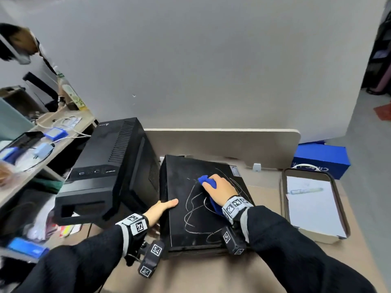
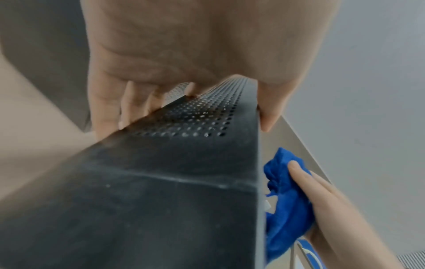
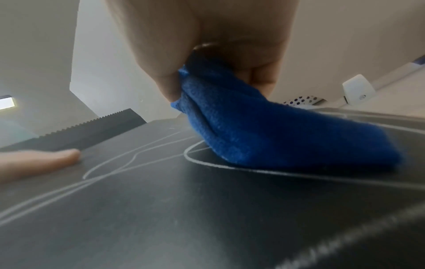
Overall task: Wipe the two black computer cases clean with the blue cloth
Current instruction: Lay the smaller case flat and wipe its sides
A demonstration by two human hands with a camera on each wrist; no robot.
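Note:
A flat black computer case [image 1: 186,220] lies on the table, its top scrawled with white chalk lines [image 1: 194,206]. My right hand [image 1: 220,189] grips the bunched blue cloth [image 1: 206,181] and presses it on the far middle of that top; the right wrist view shows the blue cloth [image 3: 264,134] trailing on the black case top [image 3: 161,209]. My left hand [image 1: 163,208] clamps the case's left edge, thumb on top, fingers down the perforated side [image 2: 195,116]. A taller black tower case [image 1: 110,170] stands upright just to the left.
A grey tray [image 1: 284,197] holding white paper and a chalk stick sits at the right, a blue box [image 1: 321,159] behind it. A beige divider [image 1: 222,142] backs the table. A cluttered desk [image 1: 42,144] with cables and small blue devices lies left.

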